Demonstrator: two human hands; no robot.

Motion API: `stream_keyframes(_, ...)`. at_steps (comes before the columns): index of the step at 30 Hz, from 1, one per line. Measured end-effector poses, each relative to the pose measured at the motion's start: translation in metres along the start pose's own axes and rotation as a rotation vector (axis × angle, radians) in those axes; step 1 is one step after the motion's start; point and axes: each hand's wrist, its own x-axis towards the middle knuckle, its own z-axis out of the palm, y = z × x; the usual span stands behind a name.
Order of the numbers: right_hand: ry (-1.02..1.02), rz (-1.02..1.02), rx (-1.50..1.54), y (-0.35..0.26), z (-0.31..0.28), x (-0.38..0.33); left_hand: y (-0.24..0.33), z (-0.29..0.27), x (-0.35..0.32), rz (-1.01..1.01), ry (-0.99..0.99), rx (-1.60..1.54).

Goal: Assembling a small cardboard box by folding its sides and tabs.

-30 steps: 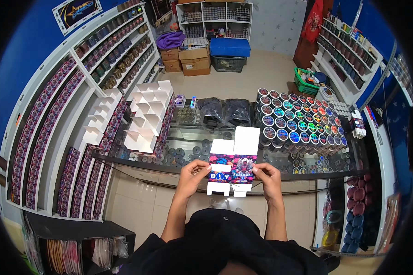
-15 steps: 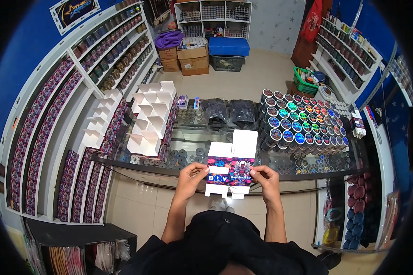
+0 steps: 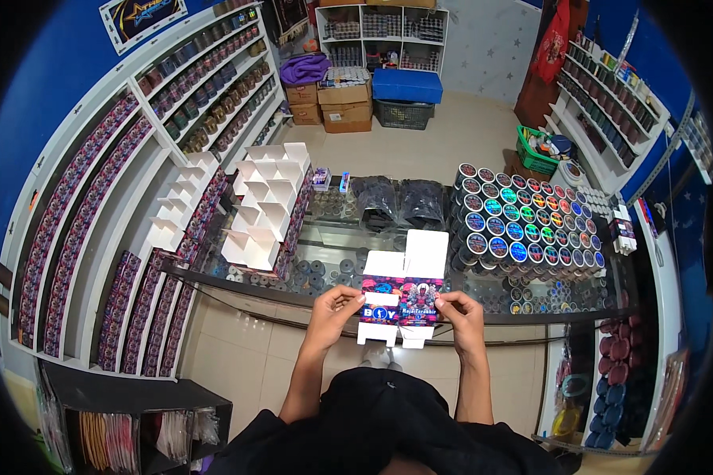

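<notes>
My left hand [image 3: 334, 305] and my right hand [image 3: 458, 310] hold a flat, unfolded carton [image 3: 402, 299] between them, above the near edge of a glass counter [image 3: 348, 273]. The carton has a colourful printed middle band and white flaps at top and bottom. Each hand pinches one side edge of it. To the left, a stack of folded-open white cartons [image 3: 268, 207] stands on the counter.
Many round tins with bright lids [image 3: 523, 223] crowd the counter's right part. Two black bags [image 3: 400, 202] lie at its far side. Shelves of printed boxes [image 3: 95, 222] run along the left wall. Cardboard boxes [image 3: 337, 107] and a blue crate [image 3: 408, 85] sit on the floor beyond.
The carton and both hands stay near the counter's front edge, and the hands have shifted slightly along its sides.
</notes>
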Motion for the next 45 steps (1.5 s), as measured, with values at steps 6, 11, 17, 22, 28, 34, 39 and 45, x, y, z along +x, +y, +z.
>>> stream_keyframes(6, -0.015, -0.014, -0.008, -0.002, -0.008, 0.002, -0.001, 0.008, 0.000, 0.015, 0.014, 0.028)
stream_keyframes(11, -0.014, -0.012, 0.005, 0.005, -0.013, 0.006, -0.004, 0.014, -0.002, 0.023, 0.035, 0.016)
stream_keyframes(17, -0.058, 0.009, -0.006, 0.007, -0.007, 0.010, -0.002, 0.007, -0.010, 0.043, 0.074, 0.015)
stream_keyframes(22, -0.058, 0.000, -0.037, 0.012, 0.006, 0.013, 0.002, -0.006, -0.010, 0.036, 0.088, 0.020)
stream_keyframes(28, -0.018, -0.033, 0.012, 0.022, 0.036, 0.012, 0.010, -0.038, 0.001, 0.023, 0.044, 0.041)
stream_keyframes(34, -0.010, -0.017, 0.040, 0.033, 0.080, 0.011, 0.026, -0.082, 0.004, 0.023, 0.005, 0.054)
stream_keyframes(39, -0.001, -0.018, 0.050, 0.047, 0.117, 0.008, 0.030, -0.120, 0.004, 0.011, 0.010, 0.053)
stream_keyframes(45, 0.059, -0.032, 0.052, 0.057, 0.146, 0.001, 0.031, -0.148, 0.008, 0.006, -0.026, 0.049)
